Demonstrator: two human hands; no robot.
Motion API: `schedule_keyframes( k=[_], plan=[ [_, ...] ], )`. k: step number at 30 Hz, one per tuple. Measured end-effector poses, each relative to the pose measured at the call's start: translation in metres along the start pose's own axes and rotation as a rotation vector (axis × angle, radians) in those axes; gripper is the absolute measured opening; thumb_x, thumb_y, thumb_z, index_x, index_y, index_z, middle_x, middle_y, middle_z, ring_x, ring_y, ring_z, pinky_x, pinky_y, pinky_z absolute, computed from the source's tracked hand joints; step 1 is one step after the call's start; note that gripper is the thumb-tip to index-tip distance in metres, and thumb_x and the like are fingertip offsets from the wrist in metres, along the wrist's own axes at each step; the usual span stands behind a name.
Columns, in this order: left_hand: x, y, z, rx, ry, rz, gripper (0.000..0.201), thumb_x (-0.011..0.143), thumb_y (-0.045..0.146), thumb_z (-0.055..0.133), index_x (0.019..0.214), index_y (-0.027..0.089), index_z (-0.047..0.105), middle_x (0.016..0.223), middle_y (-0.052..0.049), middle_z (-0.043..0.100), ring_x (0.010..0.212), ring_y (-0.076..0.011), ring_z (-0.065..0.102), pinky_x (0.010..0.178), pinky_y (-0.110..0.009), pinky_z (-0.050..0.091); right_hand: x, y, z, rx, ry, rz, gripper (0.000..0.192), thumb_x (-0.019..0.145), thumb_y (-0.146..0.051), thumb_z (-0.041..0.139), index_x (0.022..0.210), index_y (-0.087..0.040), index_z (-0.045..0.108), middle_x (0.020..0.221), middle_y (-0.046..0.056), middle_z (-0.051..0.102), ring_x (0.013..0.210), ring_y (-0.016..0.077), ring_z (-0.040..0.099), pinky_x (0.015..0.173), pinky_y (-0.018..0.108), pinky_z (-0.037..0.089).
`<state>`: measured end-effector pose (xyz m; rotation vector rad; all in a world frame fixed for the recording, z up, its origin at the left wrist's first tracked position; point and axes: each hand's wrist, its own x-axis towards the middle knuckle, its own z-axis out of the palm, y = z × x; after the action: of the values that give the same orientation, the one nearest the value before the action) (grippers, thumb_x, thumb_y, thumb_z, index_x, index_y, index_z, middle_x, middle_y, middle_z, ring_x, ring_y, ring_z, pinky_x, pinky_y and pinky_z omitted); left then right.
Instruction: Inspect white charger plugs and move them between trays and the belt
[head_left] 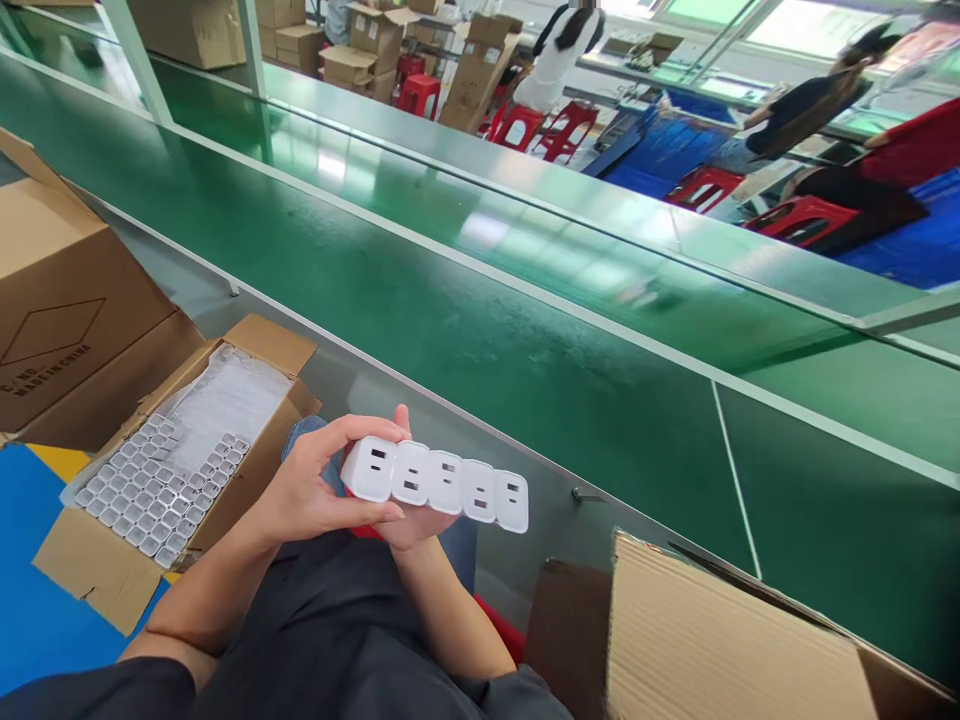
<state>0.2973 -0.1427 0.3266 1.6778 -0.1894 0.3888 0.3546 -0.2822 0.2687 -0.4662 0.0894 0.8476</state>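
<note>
While the left hand grips one end, a row of five white pieces lies over the right hand

Where the view begins at far left, a large brown carton stands with its flap raised, printed "MADE IN CHINA". Just beside it, a smaller open carton holds many small white parts packed in close ranks, with a pale sheet-like area above them.

Next come the person's hands, in front of the dark-clothed torso and short of the table. The left hand's fingers are parted only by the depth of the end piece: the forefinger lies along its upper edge, the thumb along its lower one. The row extends rightward from that grasp, its two-slot faces upward, the larger slot alternating between upper and lower position. The right hand is underneath, its palm partly showing; one fingertip rises behind the row, but the other fingers are hidden, so how far they are curled cannot be told.

At right, near the table's edge, stands another brown carton.
</note>
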Motion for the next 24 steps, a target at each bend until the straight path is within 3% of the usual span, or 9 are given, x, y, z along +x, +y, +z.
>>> schedule_keyframes(
  k=[10,15,24],
  plan=[
    [-0.002,-0.003,0.003,-0.072,-0.079,0.023,0.053,0.075,0.021,0.083,0.122,0.027,0.060,0.121,-0.007,0.068,0.113,-0.0199,0.064,0.091,-0.026,0.052,-0.008,-0.005,-0.012,0.016,-0.133,0.028,0.083,0.064,-0.079,0.064,0.135,-0.037,0.058,0.120,0.007,0.064,0.111,0.0291,0.058,0.099,0.055,0.044],
    [-0.002,-0.001,0.004,-0.009,-0.100,0.061,0.054,0.074,0.019,0.083,0.123,0.024,0.059,0.121,-0.010,0.068,0.112,-0.0229,0.066,0.090,-0.029,0.055,-0.010,-0.008,-0.014,0.021,-0.187,0.028,0.081,0.065,-0.074,0.068,0.136,-0.035,0.058,0.120,0.008,0.065,0.111,0.0273,0.059,0.098,0.052,0.047],
    [-0.002,0.002,0.006,0.047,-0.107,0.092,0.053,0.075,0.020,0.083,0.122,0.024,0.059,0.119,-0.010,0.070,0.110,-0.0226,0.068,0.086,-0.029,0.057,-0.014,-0.010,-0.017,-0.001,-0.183,0.011,0.084,0.064,-0.073,0.071,0.138,-0.035,0.057,0.115,0.008,0.068,0.115,0.0291,0.061,0.101,0.057,0.045]
  ],
)
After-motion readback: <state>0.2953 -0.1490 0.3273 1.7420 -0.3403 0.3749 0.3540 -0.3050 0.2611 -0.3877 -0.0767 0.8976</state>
